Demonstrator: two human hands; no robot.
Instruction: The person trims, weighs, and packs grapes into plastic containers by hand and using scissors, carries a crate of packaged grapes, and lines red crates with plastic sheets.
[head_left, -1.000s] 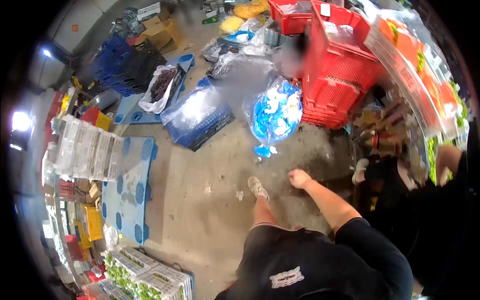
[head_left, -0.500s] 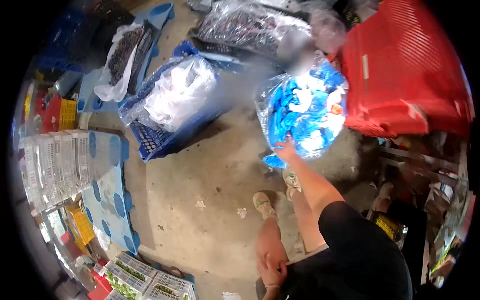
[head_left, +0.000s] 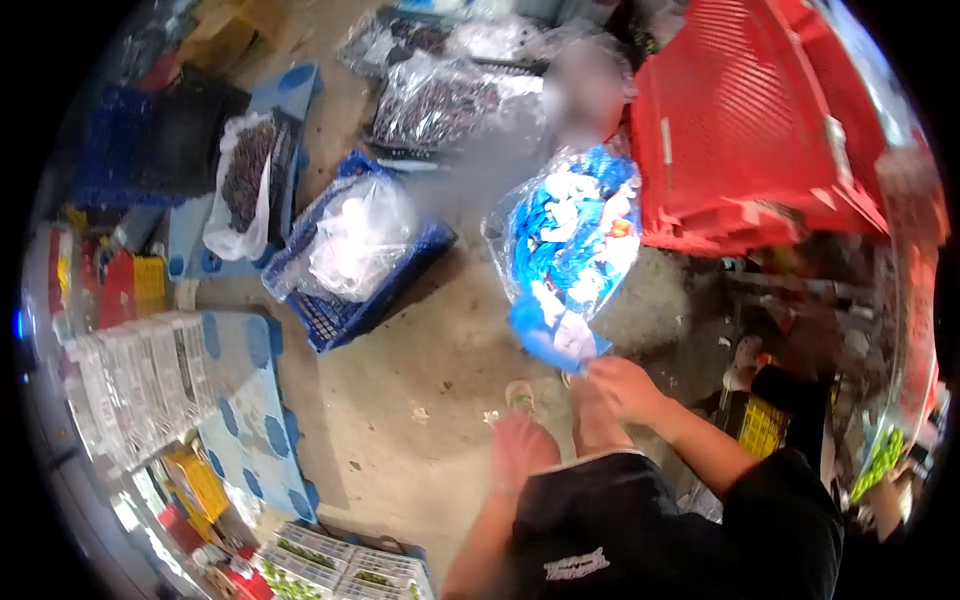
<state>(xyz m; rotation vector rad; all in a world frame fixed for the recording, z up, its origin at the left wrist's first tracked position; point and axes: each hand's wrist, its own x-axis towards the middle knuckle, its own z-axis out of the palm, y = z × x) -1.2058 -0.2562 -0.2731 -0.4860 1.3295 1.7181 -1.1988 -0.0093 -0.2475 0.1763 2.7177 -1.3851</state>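
My right hand (head_left: 622,388) is closed on the near edge of a crumpled blue-and-white plastic wrapper (head_left: 550,332), which is smeared by motion. Just beyond it stands a large clear plastic bag (head_left: 497,228) full of blue and white plastic pieces (head_left: 545,225), with a bit of orange among them. The wrapper overlaps the bag's near side; whether it is fully apart from the bag I cannot tell. My left hand (head_left: 522,450) hangs in front of my left knee, blurred, with its fingers unclear and no object visible in it.
A blue crate (head_left: 325,318) with a white plastic bag (head_left: 360,240) sits ahead left. Red crates (head_left: 740,140) stand at the right. Black trays of dark produce (head_left: 445,105) lie behind. Blue pallets (head_left: 250,400) and white crates (head_left: 140,385) line the left. Another person's leg (head_left: 790,395) shows right.
My right hand has drawn back from the clear bag towards me with the blue-and-white wrapper. My left hand has left my thigh and moved forward. The view has shifted slightly.
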